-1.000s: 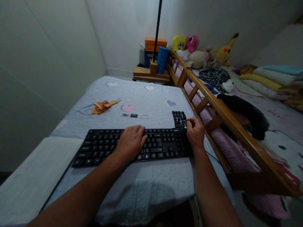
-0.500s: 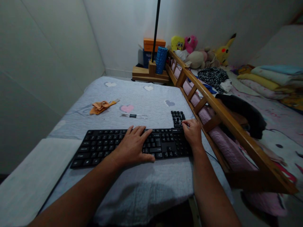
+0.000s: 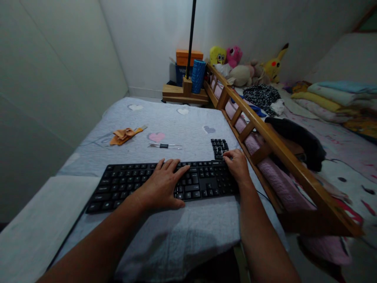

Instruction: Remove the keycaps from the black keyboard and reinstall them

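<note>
A black full-size keyboard (image 3: 196, 188) lies across the patterned cloth in front of me. Spread over its middle keys, my left hand (image 3: 163, 184) is open, with the thumb by the front edge. My right hand (image 3: 237, 165) is over the keyboard's right end, its thumb and index finger pinched together. Whatever sits between those fingertips is too small and hidden to make out. Just behind them, loose black keycaps (image 3: 218, 145) stand in rows on the cloth. A wire keycap puller (image 3: 164, 146) with a dark grip rests behind the keyboard.
An orange cloth (image 3: 121, 136) and a small brush (image 3: 140, 129) lie at the back left. A white sheet-like pad (image 3: 50, 212) covers the left front. A wooden rail (image 3: 253, 114) borders the right side, with a bed of plush toys and folded bedding beyond. A cable (image 3: 263, 195) runs near the rail.
My left thumb has drawn back toward the keyboard's front edge and left. The right hand keeps its pinch close to the loose keycaps. The whole view has shifted slightly.
</note>
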The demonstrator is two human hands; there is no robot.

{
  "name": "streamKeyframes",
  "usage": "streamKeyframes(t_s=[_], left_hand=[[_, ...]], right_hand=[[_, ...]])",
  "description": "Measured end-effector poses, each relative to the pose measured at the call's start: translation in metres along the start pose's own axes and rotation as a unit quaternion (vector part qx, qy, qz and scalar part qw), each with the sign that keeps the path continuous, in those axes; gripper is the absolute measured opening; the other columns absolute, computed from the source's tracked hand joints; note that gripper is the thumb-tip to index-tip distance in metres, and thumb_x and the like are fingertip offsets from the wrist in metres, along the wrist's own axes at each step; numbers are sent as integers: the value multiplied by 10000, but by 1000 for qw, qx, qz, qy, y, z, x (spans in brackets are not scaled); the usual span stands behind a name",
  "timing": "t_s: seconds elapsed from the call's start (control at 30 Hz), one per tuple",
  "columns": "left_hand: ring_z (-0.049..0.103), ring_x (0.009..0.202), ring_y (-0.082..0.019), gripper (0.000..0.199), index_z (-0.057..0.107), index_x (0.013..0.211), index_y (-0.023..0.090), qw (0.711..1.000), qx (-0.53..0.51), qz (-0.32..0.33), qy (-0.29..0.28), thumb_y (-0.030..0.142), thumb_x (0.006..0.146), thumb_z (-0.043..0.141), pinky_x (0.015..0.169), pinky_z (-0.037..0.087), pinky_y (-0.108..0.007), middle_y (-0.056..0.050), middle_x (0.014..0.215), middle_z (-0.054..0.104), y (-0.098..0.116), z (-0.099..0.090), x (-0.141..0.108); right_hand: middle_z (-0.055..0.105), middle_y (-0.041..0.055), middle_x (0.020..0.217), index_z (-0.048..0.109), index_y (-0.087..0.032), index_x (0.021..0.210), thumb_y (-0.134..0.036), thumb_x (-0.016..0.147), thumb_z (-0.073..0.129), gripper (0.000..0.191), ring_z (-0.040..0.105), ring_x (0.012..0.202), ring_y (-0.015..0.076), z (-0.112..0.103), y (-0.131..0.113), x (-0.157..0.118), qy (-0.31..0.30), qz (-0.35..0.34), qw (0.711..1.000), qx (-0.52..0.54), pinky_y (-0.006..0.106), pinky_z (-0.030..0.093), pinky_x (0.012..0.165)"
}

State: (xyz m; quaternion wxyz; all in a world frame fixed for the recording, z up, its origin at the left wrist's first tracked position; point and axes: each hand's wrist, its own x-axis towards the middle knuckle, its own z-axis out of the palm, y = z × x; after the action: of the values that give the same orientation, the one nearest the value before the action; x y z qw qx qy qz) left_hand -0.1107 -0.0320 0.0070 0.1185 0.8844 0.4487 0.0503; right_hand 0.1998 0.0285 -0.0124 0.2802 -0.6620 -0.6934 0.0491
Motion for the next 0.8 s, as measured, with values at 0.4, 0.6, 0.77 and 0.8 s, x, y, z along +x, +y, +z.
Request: streamKeyframes(t_s=[0.4,0.6,0.77,0.8], left_hand=[[303,1422,-409,1126,316,1515,286,1000,1,1,-5,609,546,789,1190,162,-581,-139,1559,341,-6,2,-1],[313,1419,-405,1145,332,1508,298,1000,-9,-4,-2,620,520,813,1192,166,-586,-136,1556,350,-6,0,-1],[310,1421,-401,1147,337,1507,296,1000,-12,-7,-10,633,519,811,1192,167,-576,-133,1561,345,-4,-3,-1],[312,1420,-400,1146,336,1507,296,1000,-11,-7,-11,638,520,808,1191,166,-576,-133,1560,346,-4,-4,-1]], right_hand=[[679,53,856,770,-205,887,-227,770,706,135,591,825,202,-10,-5,20,-101,-31,991,-81,313,430,788],[685,66,871,780,-202,880,-243,770,718,133,600,843,204,-5,-10,24,-117,-32,986,-114,305,429,795],[695,44,811,778,-215,811,-215,759,705,90,593,795,185,-3,-9,27,-123,-51,983,-127,283,418,764],[698,40,800,776,-215,797,-209,757,703,83,593,782,181,-3,-10,27,-130,-52,982,-130,279,415,752]])
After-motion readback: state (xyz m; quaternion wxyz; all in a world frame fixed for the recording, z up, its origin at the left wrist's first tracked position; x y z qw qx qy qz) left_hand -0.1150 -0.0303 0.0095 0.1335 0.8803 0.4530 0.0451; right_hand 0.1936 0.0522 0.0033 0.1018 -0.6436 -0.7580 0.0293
